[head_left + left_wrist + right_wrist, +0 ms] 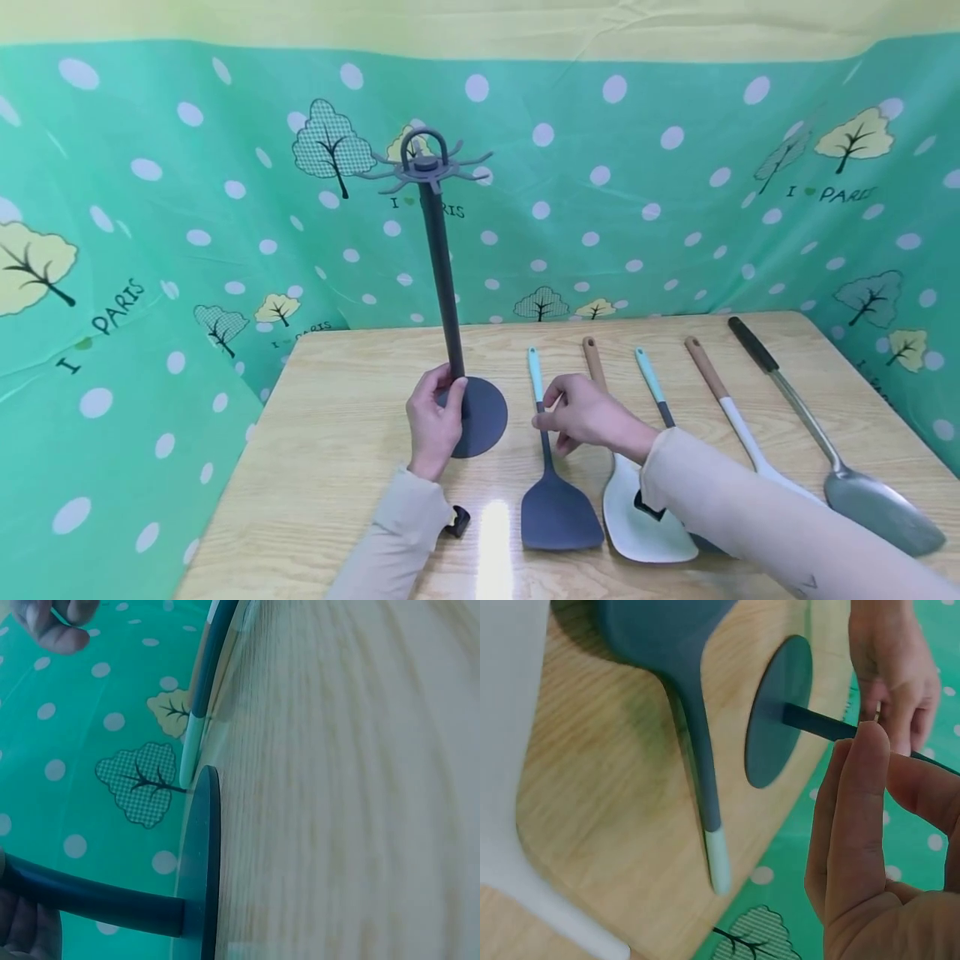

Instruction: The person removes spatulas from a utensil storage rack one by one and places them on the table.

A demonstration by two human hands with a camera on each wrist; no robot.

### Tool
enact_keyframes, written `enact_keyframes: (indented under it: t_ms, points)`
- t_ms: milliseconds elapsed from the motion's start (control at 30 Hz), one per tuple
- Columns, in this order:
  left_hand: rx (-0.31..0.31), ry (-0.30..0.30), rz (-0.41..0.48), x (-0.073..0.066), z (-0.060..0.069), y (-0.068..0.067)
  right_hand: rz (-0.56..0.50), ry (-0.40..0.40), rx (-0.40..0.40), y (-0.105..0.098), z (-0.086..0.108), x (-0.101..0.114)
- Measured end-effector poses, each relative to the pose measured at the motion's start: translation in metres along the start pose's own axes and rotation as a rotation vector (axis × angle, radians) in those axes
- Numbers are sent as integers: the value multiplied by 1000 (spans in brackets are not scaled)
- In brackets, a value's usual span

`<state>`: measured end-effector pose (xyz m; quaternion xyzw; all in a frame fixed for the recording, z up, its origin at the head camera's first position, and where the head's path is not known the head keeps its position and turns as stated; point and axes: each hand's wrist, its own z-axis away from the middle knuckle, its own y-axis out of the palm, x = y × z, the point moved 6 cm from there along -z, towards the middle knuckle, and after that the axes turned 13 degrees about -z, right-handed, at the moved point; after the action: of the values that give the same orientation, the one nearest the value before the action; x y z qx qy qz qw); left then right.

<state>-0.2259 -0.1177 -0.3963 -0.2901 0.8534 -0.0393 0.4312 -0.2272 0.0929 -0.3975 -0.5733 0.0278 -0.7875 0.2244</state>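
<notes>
My left hand (435,423) grips the pole of a dark utensil stand (441,275) low down, just above its round base (483,421). A ring of hooks and a loop top the upright stand. In the head view my right hand (588,412) is over the handle of a dark grey spatula (558,508) with a mint grip end. The right wrist view shows those fingers (859,817) raised apart from the spatula (697,742), thumb and fingertips near each other, holding nothing. Beside it lies a white turner (637,525) with a brown handle.
Farther right lie a mint-ended utensil (649,375), partly hidden by my sleeve, a white utensil with a brown handle (707,367), and a metal spatula (873,500) with a black handle. A green dotted cloth (637,183) hangs around the wooden table (337,417).
</notes>
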Motion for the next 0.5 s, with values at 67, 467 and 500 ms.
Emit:
enact_keyframes:
  t_ms: [67, 467, 500]
  points:
    - [2, -3, 4, 0, -1, 0, 15, -12, -5, -4, 2, 3]
    - [34, -81, -3, 32, 3, 17, 277, -155, -55, -23, 17, 21]
    - [42, -88, -6, 32, 3, 16, 292, -164, -59, -24, 18, 22]
